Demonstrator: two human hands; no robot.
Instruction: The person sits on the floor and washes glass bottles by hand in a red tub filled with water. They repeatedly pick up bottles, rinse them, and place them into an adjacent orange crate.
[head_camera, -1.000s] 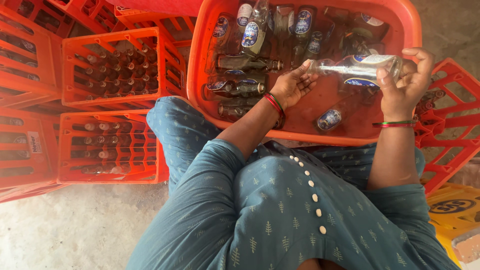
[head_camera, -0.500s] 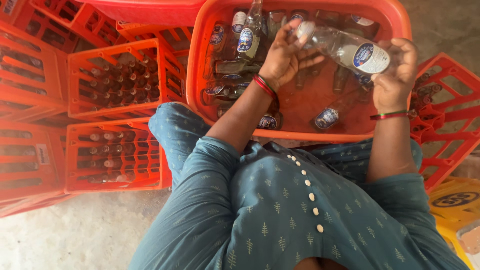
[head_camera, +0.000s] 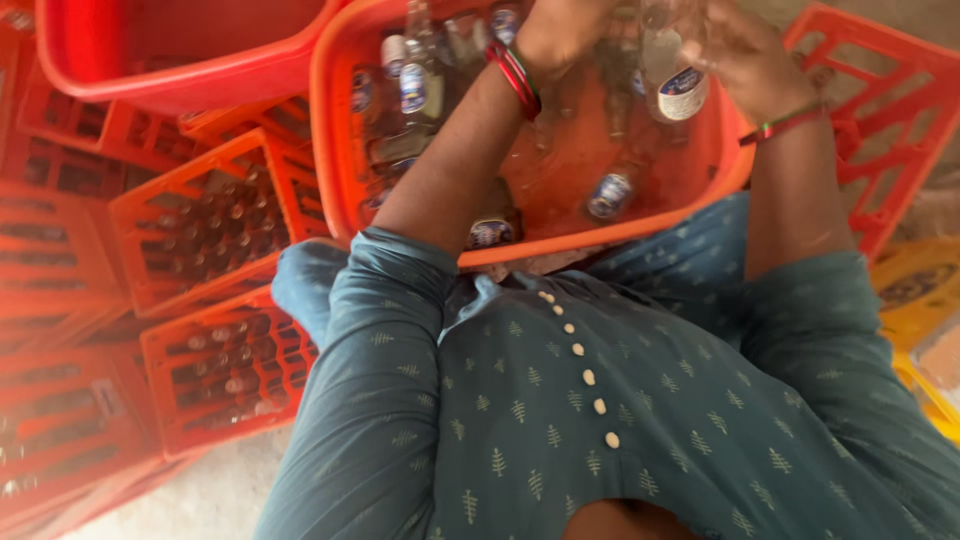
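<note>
My right hand (head_camera: 748, 62), with a red and green bangle at the wrist, grips a clear glass bottle (head_camera: 676, 82) with a blue label. It holds the bottle nearly upright over the orange tub (head_camera: 640, 228). My left hand (head_camera: 562, 28), wearing red bangles, is right beside the bottle's upper part. The top edge of the frame cuts off its fingers, so its grip is hidden. Several more labelled bottles (head_camera: 608, 194) lie in the tub below both hands. The tub rests against my lap.
A red tub (head_camera: 190, 78) sits at the upper left. Orange crates (head_camera: 215, 225) filled with small bottles are stacked on the left. A red crate (head_camera: 880, 110) stands on the right, with a yellow crate (head_camera: 915, 300) below it. Pale floor shows at the bottom left.
The bottle has swung from lying across my hands to nearly upright in my right hand. The view has dropped and shifted, so both hands now sit at the top edge.
</note>
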